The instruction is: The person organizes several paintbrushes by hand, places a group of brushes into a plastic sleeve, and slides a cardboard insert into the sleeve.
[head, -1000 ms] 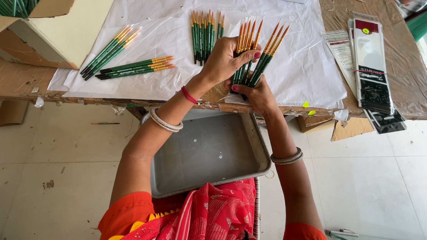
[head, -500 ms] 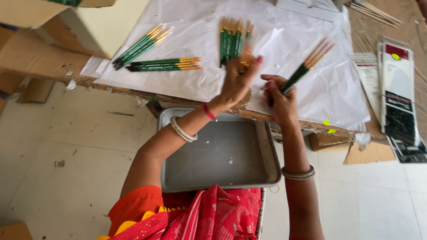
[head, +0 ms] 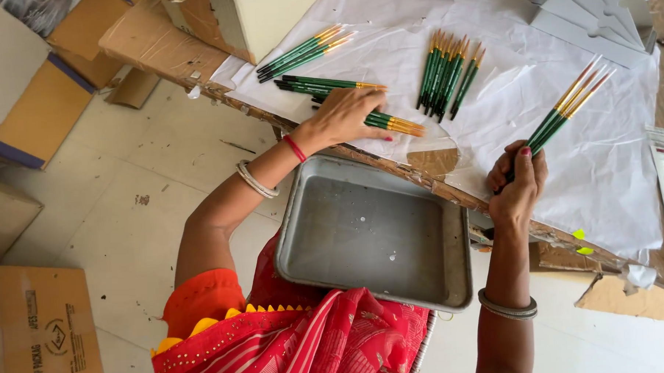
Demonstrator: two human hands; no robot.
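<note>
**Green-handled brushes sorted by hand over a paper-covered table**

From my remote seat I see the right hand (head: 519, 181) curled into a fist around a bunch of thin brushes (head: 565, 111), fingers pressed together about the lower ends of the handles. The brushes have dark green shafts that give way to golden-orange ferrules and pale tips, and they fan out slightly as they rise up and to the right, above the white paper sheet (head: 611, 184).

The left hand (head: 346, 116) lies flat on a second small bundle of brushes (head: 389, 123), fingers close together and laid along the handles, pressing them to the paper. Only the green shafts and orange ends beyond the fingertips show.

Three more groups rest on the sheet: a fanned pile (head: 447, 73) near the middle, a diagonal cluster (head: 305, 52) beside a cardboard box (head: 260, 20), and a flat row (head: 328, 84) just above the left hand. A grey metal tray (head: 453, 278) sits on my lap, against the red cloth (head: 330, 345).
</note>
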